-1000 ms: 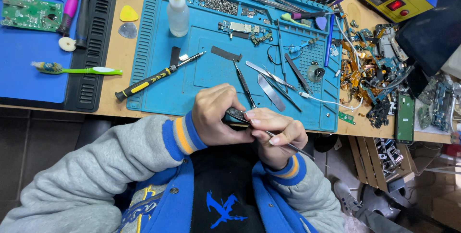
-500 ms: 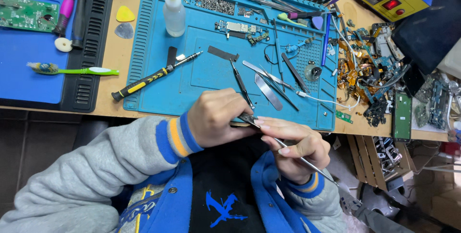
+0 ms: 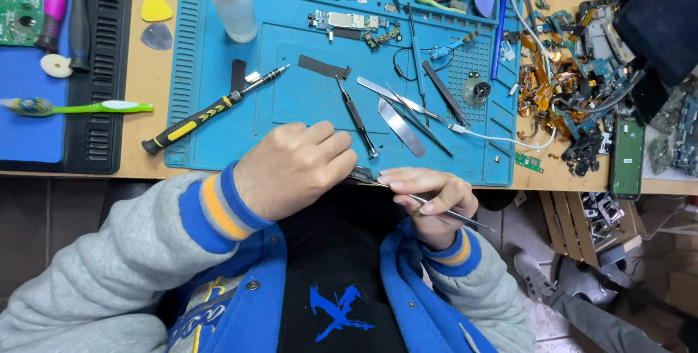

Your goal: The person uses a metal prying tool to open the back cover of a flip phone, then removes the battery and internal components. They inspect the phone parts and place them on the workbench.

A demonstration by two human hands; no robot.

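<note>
My left hand (image 3: 294, 167) is closed around a small dark part (image 3: 360, 174) just below the front edge of the blue work mat (image 3: 225, 135). My right hand (image 3: 429, 200) pinches thin metal tweezers (image 3: 451, 214) whose tip points left and meets the dark part. Both hands hover over my lap, close together, at the table's front edge. Most of the dark part is hidden by my left fingers.
On the mat lie a black-and-yellow screwdriver (image 3: 207, 109), several metal pry tools (image 3: 400, 124), a small circuit board (image 3: 342, 20) and a white bottle (image 3: 233, 0). A green toothbrush (image 3: 80, 108) lies at the left. A pile of phone parts (image 3: 582, 69) sits at the right.
The view has shifted nearer to the mat. My right hand has drawn back to the right, with the tweezers now stretched out between the hands. My left hand stays closed on the part.
</note>
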